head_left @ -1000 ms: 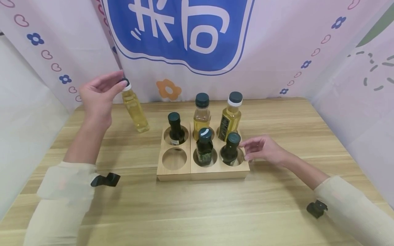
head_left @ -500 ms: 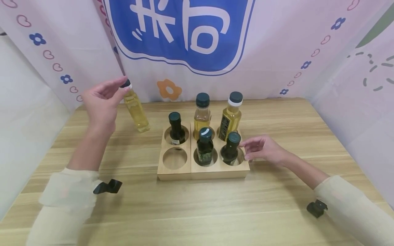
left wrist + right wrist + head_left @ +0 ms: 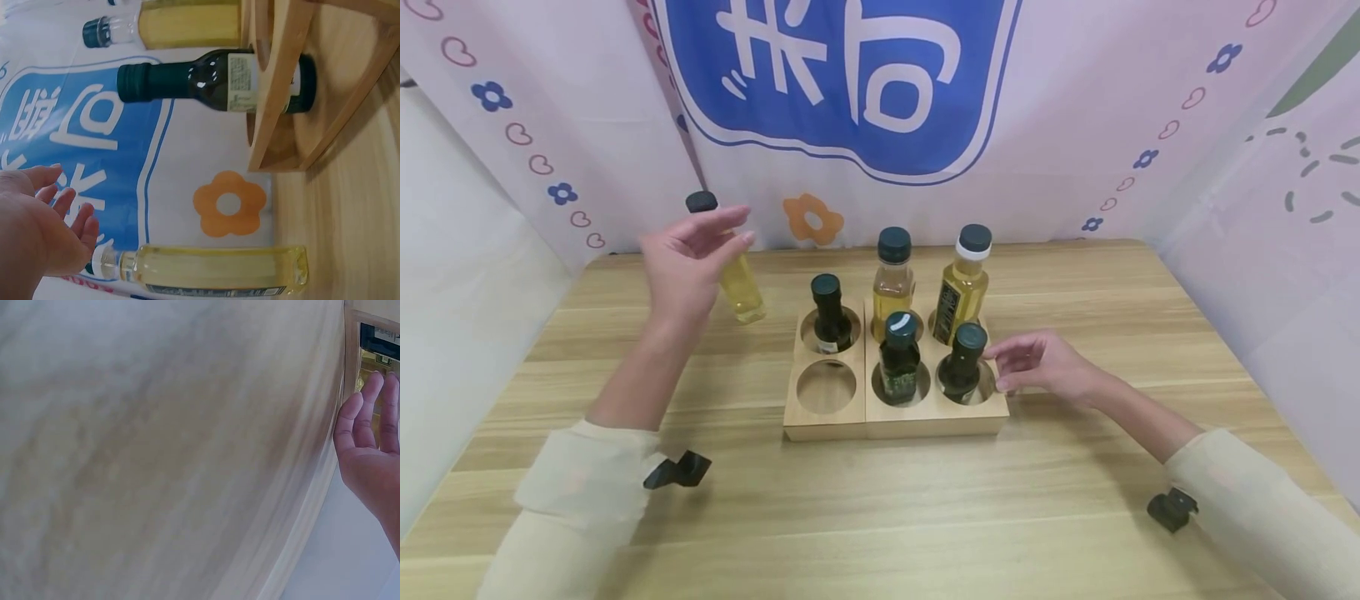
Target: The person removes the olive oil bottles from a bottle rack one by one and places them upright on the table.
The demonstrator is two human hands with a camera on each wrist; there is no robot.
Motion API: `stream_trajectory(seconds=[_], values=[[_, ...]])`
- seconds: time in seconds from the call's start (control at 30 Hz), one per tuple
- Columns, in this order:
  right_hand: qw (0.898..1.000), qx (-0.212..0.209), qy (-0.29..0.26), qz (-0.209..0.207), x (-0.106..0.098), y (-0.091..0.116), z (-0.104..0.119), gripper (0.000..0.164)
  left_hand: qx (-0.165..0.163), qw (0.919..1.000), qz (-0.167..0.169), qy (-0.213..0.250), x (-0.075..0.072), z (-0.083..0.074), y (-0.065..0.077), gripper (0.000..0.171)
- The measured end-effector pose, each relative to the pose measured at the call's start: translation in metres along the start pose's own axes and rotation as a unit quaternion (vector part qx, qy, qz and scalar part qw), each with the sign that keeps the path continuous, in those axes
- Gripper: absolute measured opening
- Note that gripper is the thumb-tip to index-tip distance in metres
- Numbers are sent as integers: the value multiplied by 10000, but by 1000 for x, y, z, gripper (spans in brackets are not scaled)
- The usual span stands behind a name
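The left hand [image 3: 688,265] is now shifted rightward from the cap [image 3: 702,200] of a yellow bottle [image 3: 742,292], its thumb and fingers held apart. The bottle is stood upright on the table [image 3: 880,517], left of the wooden rack [image 3: 824,430], beside whose right end the right hand [image 3: 1051,368] is held, fingers loosely bent.

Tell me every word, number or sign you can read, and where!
None I can quote for sure:
Blue banner: big white characters, only partly in view.
Dark green bottle, back left in the wooden rack: label too small and blurred.
Yellow-filled bottle, back right: dark label too small.
Yellow-filled bottle outside the rack: label too slanted.
Front middle bottle: label too small.
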State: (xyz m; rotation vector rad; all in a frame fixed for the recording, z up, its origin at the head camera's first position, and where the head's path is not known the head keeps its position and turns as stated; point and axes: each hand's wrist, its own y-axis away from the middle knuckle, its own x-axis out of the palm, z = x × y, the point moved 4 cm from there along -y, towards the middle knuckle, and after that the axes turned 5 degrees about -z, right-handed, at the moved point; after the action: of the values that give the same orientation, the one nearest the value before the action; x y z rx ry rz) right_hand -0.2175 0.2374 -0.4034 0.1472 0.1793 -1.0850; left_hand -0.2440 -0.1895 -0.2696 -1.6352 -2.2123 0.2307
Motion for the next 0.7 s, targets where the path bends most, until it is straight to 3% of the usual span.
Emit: stream_trajectory(seconds=[0.13, 0.37, 0.7], values=[[10000, -15, 2, -18, 0, 0, 0, 41, -25, 9992, 334, -215, 6, 6, 5, 24], [9999, 30, 94, -32, 0, 0, 0, 45, -37, 9967, 788, -197, 15, 14, 12, 23], [10000, 24, 13, -22, 0, -1, 0, 42, -459, 9871, 1464, -460, 26, 26, 22, 29]])
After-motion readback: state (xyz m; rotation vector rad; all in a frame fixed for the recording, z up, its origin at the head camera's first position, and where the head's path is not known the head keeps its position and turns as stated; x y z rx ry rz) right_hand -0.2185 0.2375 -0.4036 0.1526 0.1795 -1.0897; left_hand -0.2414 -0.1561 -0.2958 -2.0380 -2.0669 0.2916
